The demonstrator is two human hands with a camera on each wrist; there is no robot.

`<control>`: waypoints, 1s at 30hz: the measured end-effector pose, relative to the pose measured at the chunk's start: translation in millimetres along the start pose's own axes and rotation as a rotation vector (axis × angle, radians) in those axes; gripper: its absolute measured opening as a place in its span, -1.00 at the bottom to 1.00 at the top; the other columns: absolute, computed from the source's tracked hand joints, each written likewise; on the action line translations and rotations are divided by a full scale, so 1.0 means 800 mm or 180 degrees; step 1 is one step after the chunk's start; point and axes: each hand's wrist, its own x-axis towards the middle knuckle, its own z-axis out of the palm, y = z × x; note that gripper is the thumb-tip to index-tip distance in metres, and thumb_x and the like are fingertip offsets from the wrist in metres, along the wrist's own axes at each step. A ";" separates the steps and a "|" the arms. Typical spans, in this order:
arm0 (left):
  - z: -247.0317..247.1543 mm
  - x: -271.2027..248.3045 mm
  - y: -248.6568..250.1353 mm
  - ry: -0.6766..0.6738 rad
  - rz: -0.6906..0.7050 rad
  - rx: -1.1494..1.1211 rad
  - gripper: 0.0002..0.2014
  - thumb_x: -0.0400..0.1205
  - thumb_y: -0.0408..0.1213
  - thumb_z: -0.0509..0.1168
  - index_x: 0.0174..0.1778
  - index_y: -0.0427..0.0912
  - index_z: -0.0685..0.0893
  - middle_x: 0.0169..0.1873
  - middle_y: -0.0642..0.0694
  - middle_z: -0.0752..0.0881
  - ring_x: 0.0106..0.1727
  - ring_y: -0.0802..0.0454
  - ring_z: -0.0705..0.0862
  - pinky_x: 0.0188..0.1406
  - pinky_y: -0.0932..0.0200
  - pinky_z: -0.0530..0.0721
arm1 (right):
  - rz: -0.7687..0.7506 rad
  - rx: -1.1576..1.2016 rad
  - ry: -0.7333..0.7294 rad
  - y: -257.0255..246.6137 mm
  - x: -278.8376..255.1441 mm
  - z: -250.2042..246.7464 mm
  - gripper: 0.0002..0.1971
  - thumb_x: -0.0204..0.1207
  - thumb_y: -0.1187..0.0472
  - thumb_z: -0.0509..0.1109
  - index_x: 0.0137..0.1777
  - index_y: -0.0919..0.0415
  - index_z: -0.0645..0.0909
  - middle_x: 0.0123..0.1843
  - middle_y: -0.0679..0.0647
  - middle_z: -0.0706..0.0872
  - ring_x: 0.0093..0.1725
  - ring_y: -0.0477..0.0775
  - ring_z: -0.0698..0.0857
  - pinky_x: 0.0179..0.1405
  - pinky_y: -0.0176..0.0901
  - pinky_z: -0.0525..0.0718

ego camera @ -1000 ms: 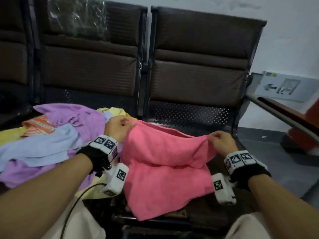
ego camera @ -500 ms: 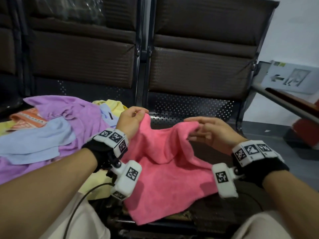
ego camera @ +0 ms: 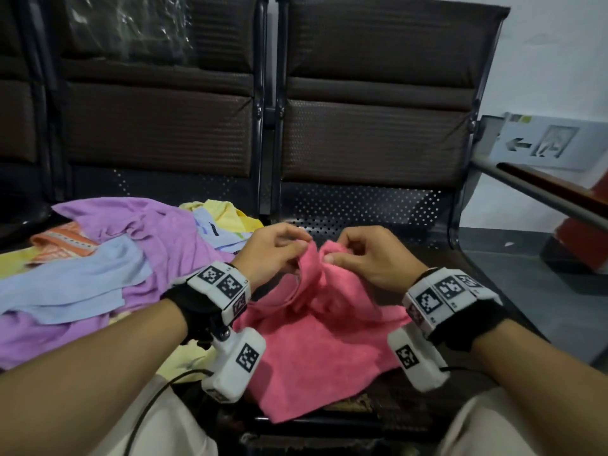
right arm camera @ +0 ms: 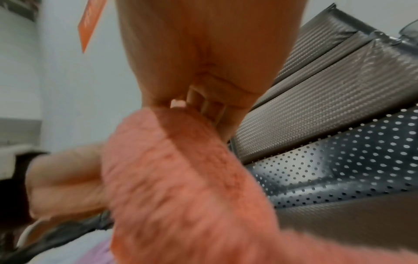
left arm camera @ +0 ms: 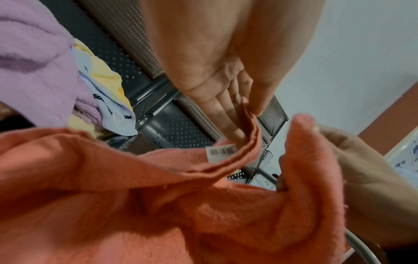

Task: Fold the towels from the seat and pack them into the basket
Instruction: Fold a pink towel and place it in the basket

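Fuzzy pink terry towel [ego camera: 316, 350] is draped over the front edge of the dark perforated metal seat [ego camera: 362, 205], loose corner hanging off. Left hand [ego camera: 273, 251] and right hand [ego camera: 368, 255] each pinch a corner of it, corners nearly touching; a barcode tag [left arm camera: 222, 151] sits by the left fingers [left arm camera: 226, 114]. Right of the towel the seat's bare. Further left, a rumpled pile: purple towel [ego camera: 158, 235], light blue towel [ego camera: 75, 284], yellow towel [ego camera: 227, 209].

Left hand [left arm camera: 226, 85] pinches the pink towel [left arm camera: 158, 205] edge beside its barcode tag [left arm camera: 222, 151].
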 end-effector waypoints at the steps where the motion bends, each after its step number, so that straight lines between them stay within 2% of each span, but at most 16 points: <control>1: 0.003 -0.003 0.002 -0.0117 -0.0045 0.0002 -0.88 0.62 -0.47 0.29 -0.09 -0.18 0.69 -0.39 -0.10 0.69 -0.35 0.06 0.66 -0.25 0.08 0.73 | -0.0027 -0.0099 0.0009 0.000 0.000 0.004 -0.72 0.35 -0.02 0.57 -0.45 -0.01 0.56 -0.54 -0.23 0.58 -0.48 -0.28 0.47 -0.44 -0.36 0.43; 3: 0.009 -0.009 0.006 -0.0319 -0.0125 -0.0047 -0.88 0.61 -0.49 0.28 -0.10 -0.19 0.68 -0.40 -0.10 0.71 -0.36 0.05 0.68 -0.26 0.10 0.74 | -0.0079 -0.0267 0.0049 0.000 0.003 0.011 -0.74 0.29 -0.06 0.60 -0.46 -0.06 0.60 -0.54 -0.28 0.61 -0.49 -0.28 0.51 -0.48 -0.48 0.38; 5: 0.012 -0.013 0.010 -0.0421 -0.0197 -0.0174 -0.88 0.62 -0.50 0.26 -0.07 -0.23 0.66 -0.39 -0.14 0.70 -0.42 0.08 0.69 -0.34 0.20 0.75 | -0.0082 -0.0314 0.0140 0.000 0.006 0.014 -0.74 0.25 -0.09 0.62 -0.48 -0.09 0.61 -0.56 -0.29 0.62 -0.50 -0.29 0.53 -0.49 -0.50 0.40; 7: 0.012 -0.014 0.013 -0.0441 -0.0283 -0.0344 -0.91 0.63 -0.48 0.25 -0.01 -0.29 0.64 -0.34 -0.21 0.67 -0.42 0.08 0.69 -0.33 0.20 0.76 | -0.0025 -0.0318 0.0207 0.001 0.009 0.015 -0.74 0.22 -0.10 0.63 -0.50 -0.09 0.61 -0.56 -0.30 0.62 -0.50 -0.31 0.55 -0.50 -0.52 0.40; 10: 0.009 -0.015 0.014 -0.0525 -0.0401 -0.0484 -0.86 0.65 -0.42 0.24 0.08 -0.35 0.62 -0.23 -0.34 0.62 -0.25 -0.12 0.61 -0.30 0.19 0.76 | 0.0070 -0.0312 0.0213 0.002 0.009 0.015 -0.74 0.21 -0.09 0.64 -0.48 -0.05 0.63 -0.58 -0.28 0.61 -0.51 -0.32 0.54 -0.51 -0.52 0.40; 11: 0.009 -0.016 0.013 -0.0573 -0.0387 -0.0493 -0.85 0.64 -0.41 0.26 0.09 -0.36 0.63 -0.24 -0.33 0.64 -0.23 -0.12 0.61 -0.29 0.20 0.75 | 0.0078 -0.0312 0.0189 0.002 0.009 0.015 -0.74 0.22 -0.07 0.64 -0.47 -0.04 0.63 -0.59 -0.24 0.60 -0.51 -0.32 0.53 -0.50 -0.52 0.40; 13: 0.008 -0.016 0.010 -0.0610 -0.0292 -0.0395 -0.84 0.60 -0.45 0.31 0.08 -0.37 0.64 -0.31 -0.22 0.72 -0.28 -0.01 0.67 -0.28 0.23 0.73 | 0.0073 -0.0293 0.0103 0.001 0.009 0.016 -0.76 0.23 -0.05 0.64 -0.44 -0.02 0.64 -0.58 -0.20 0.59 -0.51 -0.32 0.52 -0.49 -0.50 0.41; 16: 0.003 -0.012 0.009 -0.0474 -0.0091 -0.0061 -0.90 0.60 -0.47 0.30 -0.03 -0.26 0.69 -0.31 -0.19 0.70 -0.30 0.05 0.66 -0.33 0.29 0.67 | 0.0089 -0.0215 -0.0110 -0.001 0.007 0.014 -0.76 0.26 -0.08 0.61 -0.38 0.00 0.65 -0.52 -0.18 0.60 -0.50 -0.29 0.51 -0.47 -0.47 0.41; 19: -0.004 -0.008 0.011 -0.0214 0.0233 0.0276 -0.86 0.61 -0.49 0.29 -0.10 -0.17 0.70 -0.33 -0.12 0.66 -0.37 0.21 0.59 -0.38 0.39 0.55 | 0.0166 -0.0207 -0.0424 0.000 0.005 0.010 -0.70 0.31 -0.13 0.55 -0.34 0.07 0.63 -0.46 -0.14 0.59 -0.46 -0.22 0.48 -0.43 -0.30 0.45; 21: -0.009 -0.006 0.014 -0.0078 0.0484 0.0514 -0.83 0.62 -0.50 0.26 -0.11 -0.17 0.70 -0.39 -0.03 0.65 -0.43 0.27 0.56 -0.41 0.44 0.51 | 0.0277 -0.0609 -0.0638 0.006 0.004 0.005 -0.62 0.39 -0.21 0.46 -0.37 0.10 0.59 -0.47 -0.12 0.57 -0.47 -0.20 0.48 -0.44 -0.28 0.44; 24: -0.021 -0.005 0.019 0.0080 0.0759 0.0866 -0.76 0.60 -0.54 0.25 -0.16 -0.08 0.68 -0.45 0.04 0.64 -0.45 0.21 0.53 -0.45 0.40 0.49 | 0.0529 -0.1327 -0.1000 0.013 0.001 -0.003 -0.62 0.44 -0.22 0.41 -0.41 0.02 0.50 -0.45 -0.14 0.58 -0.45 -0.22 0.51 -0.42 -0.30 0.40; 26: -0.029 -0.007 0.020 0.0115 0.1035 0.1346 -0.70 0.53 -0.56 0.27 -0.15 -0.02 0.69 -0.56 0.17 0.61 -0.52 0.28 0.49 -0.49 0.45 0.46 | 0.0672 -0.1471 -0.0907 0.012 0.000 -0.009 -0.70 0.37 -0.12 0.53 -0.29 -0.03 0.48 -0.37 -0.18 0.59 -0.35 -0.17 0.58 -0.41 -0.35 0.40; 28: -0.032 -0.012 0.022 0.0115 0.1309 0.1868 -0.63 0.45 -0.59 0.28 0.01 -0.05 0.74 -0.65 0.25 0.54 -0.60 0.29 0.45 -0.52 0.58 0.36 | 0.0723 -0.1340 -0.0558 0.007 0.000 -0.013 -0.58 0.25 0.02 0.64 -0.07 -0.01 0.44 -0.29 -0.13 0.61 -0.27 -0.04 0.63 -0.32 -0.23 0.55; 30: -0.033 -0.015 0.027 0.0225 0.1485 0.2123 -0.53 0.40 -0.62 0.28 0.19 -0.18 0.72 -0.64 0.28 0.52 -0.53 0.43 0.50 -0.43 0.68 0.35 | 0.0642 -0.1422 -0.0308 -0.001 -0.001 -0.016 -0.46 0.20 0.10 0.64 0.14 0.00 0.48 -0.20 -0.11 0.64 -0.16 0.02 0.66 -0.16 -0.08 0.64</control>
